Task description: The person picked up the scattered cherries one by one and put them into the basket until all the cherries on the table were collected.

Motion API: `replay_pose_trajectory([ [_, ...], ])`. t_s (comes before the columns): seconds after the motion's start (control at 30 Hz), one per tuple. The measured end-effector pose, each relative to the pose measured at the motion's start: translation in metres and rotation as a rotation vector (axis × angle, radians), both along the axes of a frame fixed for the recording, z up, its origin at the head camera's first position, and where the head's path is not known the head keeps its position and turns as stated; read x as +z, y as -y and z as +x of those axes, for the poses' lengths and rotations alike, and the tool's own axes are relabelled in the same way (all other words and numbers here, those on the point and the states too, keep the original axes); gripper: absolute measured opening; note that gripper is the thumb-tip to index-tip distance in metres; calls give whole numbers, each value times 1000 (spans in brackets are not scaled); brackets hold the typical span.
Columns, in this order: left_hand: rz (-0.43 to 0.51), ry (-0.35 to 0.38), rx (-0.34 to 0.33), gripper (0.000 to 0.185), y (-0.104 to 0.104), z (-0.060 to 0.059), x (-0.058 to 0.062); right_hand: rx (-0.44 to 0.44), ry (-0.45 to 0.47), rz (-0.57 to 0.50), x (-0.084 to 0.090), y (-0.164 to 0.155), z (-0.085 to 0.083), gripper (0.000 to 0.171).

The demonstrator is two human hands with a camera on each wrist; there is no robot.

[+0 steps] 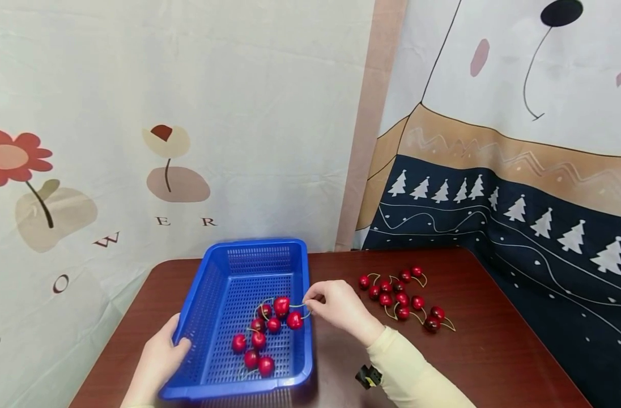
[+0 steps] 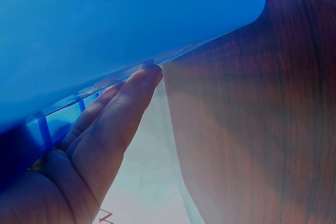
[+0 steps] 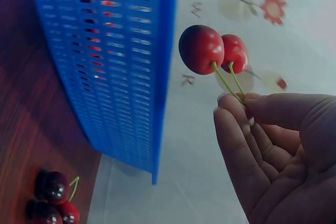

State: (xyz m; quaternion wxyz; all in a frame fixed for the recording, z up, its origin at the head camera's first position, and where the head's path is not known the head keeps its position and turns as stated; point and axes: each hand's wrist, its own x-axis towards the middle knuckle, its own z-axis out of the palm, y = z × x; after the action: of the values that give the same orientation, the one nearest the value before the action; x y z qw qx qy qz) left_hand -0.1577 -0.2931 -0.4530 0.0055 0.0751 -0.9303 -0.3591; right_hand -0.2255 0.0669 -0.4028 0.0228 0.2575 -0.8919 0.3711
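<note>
A blue perforated basket (image 1: 300,272) stands on the dark wooden table (image 1: 494,351) with several red cherries (image 1: 254,348) lying inside it. My left hand (image 1: 180,343) grips the basket's near left rim, thumb over the edge. In the left wrist view its fingers (image 2: 121,114) lie under the blue rim (image 2: 131,19). My right hand (image 1: 310,301) pinches the stems of a pair of cherries (image 1: 288,313) just above the basket's right side. In the right wrist view the pair (image 3: 210,50) hangs from my right hand (image 3: 239,100) beside the basket wall (image 3: 121,66).
A loose cluster of several cherries (image 1: 402,297) with green stems lies on the table right of the basket, with some of these cherries (image 3: 52,205) low in the right wrist view. Printed cloth backdrops (image 1: 239,113) hang close behind the table. The table's right edge (image 1: 524,323) runs diagonally.
</note>
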Motion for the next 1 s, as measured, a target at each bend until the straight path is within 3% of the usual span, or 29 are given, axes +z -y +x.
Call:
replay_pose_trajectory([
  [0.47, 19, 36, 4, 56, -1, -2, 1, 181, -393, 466, -13, 34, 1, 6],
  [0.73, 6, 17, 2, 56, -2, -1, 1, 220, -613, 618, -23, 47, 4, 11],
  [0.83, 2, 12, 3, 56, -2, -1, 0, 222, -659, 651, -26, 51, 5, 16],
  [1.0, 2, 14, 5, 56, -1, -2, -1, 226, -652, 697, -32, 56, 4, 18],
])
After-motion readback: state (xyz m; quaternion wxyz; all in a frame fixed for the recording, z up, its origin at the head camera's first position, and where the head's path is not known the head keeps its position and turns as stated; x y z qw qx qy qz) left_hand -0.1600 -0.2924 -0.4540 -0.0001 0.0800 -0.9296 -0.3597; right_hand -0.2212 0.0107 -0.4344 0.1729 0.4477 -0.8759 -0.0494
